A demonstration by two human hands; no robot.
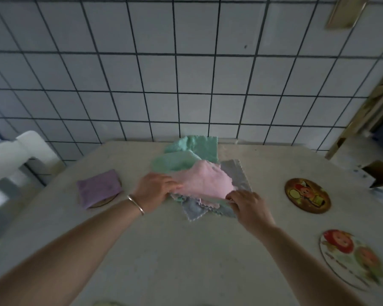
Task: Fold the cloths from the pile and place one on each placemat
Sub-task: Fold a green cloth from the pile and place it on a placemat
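- Left hand (pixel 152 188) and right hand (pixel 245 203) both pinch the pink cloth (pixel 205 183) atop the pile at frame centre.
- Folded purple cloth (pixel 98 187) hides most of the left placemat (pixel 105 202).
- Everything is blurred.

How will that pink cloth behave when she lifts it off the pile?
The pink cloth will likely droop: it already lies rumpled over the pile. It looks thin and light. Both the left hand and right hand pinch its edges, so it probably won't slip.
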